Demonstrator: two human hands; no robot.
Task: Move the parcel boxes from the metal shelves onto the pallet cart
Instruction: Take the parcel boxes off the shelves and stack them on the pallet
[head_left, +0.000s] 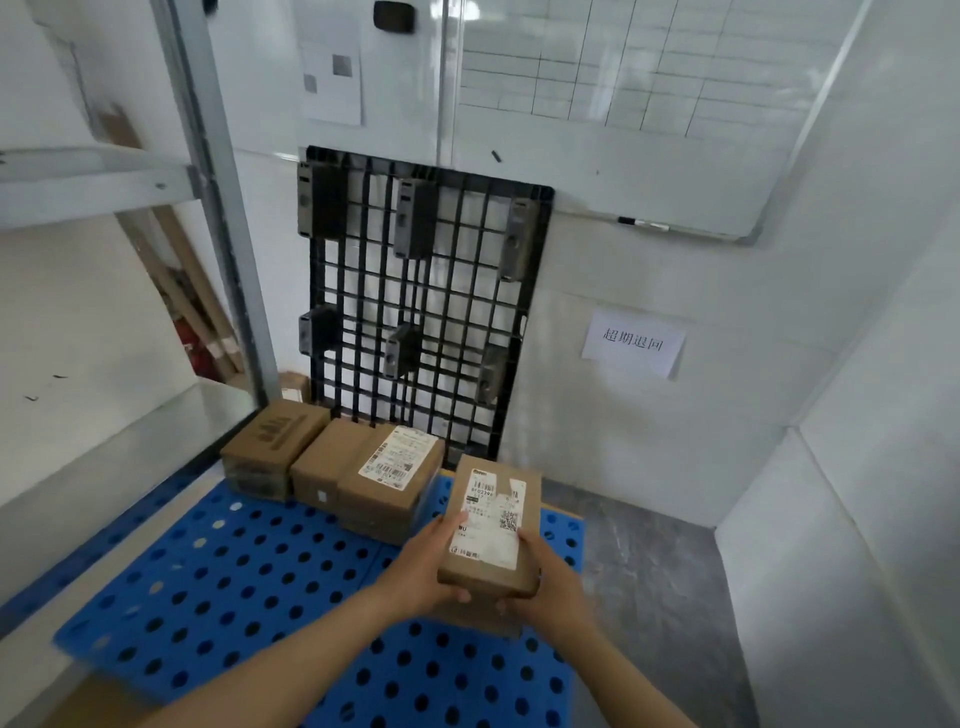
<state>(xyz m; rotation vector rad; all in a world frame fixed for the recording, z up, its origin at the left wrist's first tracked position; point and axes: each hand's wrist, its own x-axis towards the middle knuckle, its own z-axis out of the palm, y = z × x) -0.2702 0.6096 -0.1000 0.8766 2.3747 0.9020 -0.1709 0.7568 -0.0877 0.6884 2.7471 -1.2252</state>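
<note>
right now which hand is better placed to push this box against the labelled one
Right, probably: right hand grips the held box on its outer side; left hand is on the side facing the labelled box.

At centre frame I see a black plastic pallet (401, 349) standing on edge against the white wall, its underside feet facing me. A gridded whiteboard (649, 93) fills the upper right, with a marker (627, 221) on its tray. A paper sign (632, 343) with printed characters is stuck to the wall right of centre. A printed sheet (332, 78) hangs at upper centre. Long brown strips (192, 291) lean at mid-left beside something red (189, 348).
</note>
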